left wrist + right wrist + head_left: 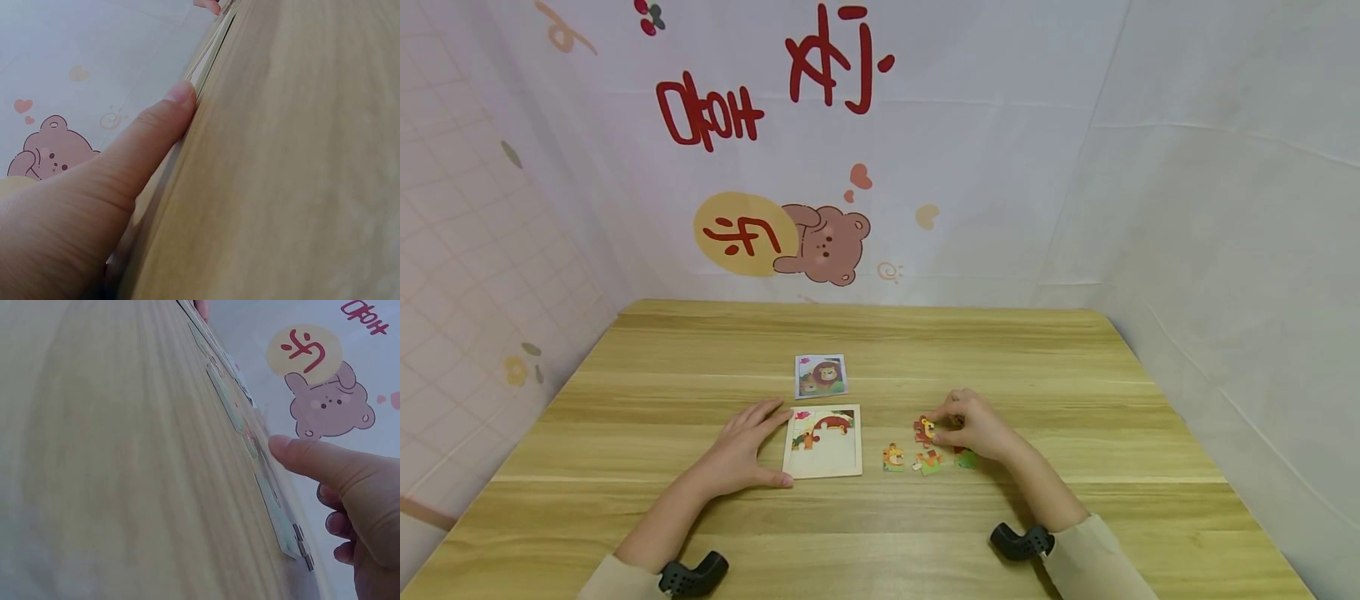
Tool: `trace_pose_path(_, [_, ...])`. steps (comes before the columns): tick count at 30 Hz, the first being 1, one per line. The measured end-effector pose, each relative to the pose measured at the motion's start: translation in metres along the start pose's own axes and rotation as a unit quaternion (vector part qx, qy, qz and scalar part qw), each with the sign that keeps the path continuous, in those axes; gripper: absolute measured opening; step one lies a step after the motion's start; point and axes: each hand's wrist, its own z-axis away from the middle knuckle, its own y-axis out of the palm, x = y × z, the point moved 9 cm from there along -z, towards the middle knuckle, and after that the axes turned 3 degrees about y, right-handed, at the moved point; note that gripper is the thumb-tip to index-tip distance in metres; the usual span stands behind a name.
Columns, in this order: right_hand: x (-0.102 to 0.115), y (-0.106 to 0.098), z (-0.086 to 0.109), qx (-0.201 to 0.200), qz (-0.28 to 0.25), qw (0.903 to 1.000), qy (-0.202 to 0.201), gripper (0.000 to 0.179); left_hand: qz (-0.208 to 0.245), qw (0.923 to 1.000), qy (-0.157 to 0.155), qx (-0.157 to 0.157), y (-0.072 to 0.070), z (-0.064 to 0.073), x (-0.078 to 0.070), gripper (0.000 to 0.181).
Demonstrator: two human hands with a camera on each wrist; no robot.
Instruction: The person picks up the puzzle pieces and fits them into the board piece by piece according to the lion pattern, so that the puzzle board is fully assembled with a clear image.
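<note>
My left hand (745, 446) is spread along the left side of the square puzzle tray (859, 454), fingertips by its far left corner and thumb at its near left corner. The tray lies left of the middle of the wooden tabletop (880, 537); fitted pieces (834, 422) fill its far and left parts, while its pale bottom shows toward the near right. Just beyond its far rim sits the lion picture card (821, 376), a narrow gap between them. To the right, my right hand (973, 427) pinches the lion-face piece (922, 429) by its right side with thumb and forefinger. Nearer me lie the orange-faced piece (892, 458), close to the tray's right rim yet apart from it, then the orange-and-green piece (928, 462), and the green-and-red piece (966, 459), partly under my hand. Between rim and pieces runs a strip of wood; there is wide room near, right and far, out to the bear-printed backdrop (827, 242).
</note>
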Motion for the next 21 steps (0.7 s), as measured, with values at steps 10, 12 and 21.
trace_pose_path(10, [0.024,-0.008,0.001,-0.03,-0.002,0.9995,-0.013,0.028,0.002,1.0,-0.001,0.003,0.001,-0.001,0.0,0.109])
trace_pose_path(12, [0.031,-0.01,0.001,-0.042,0.0,0.9989,-0.022,0.027,0.003,1.0,-0.001,0.003,0.001,-0.001,0.0,0.109])
trace_pose_path(21, [0.059,-0.003,-0.002,-0.078,0.011,0.9939,-0.076,0.026,0.002,1.0,-0.002,0.0,0.001,-0.001,0.001,0.109])
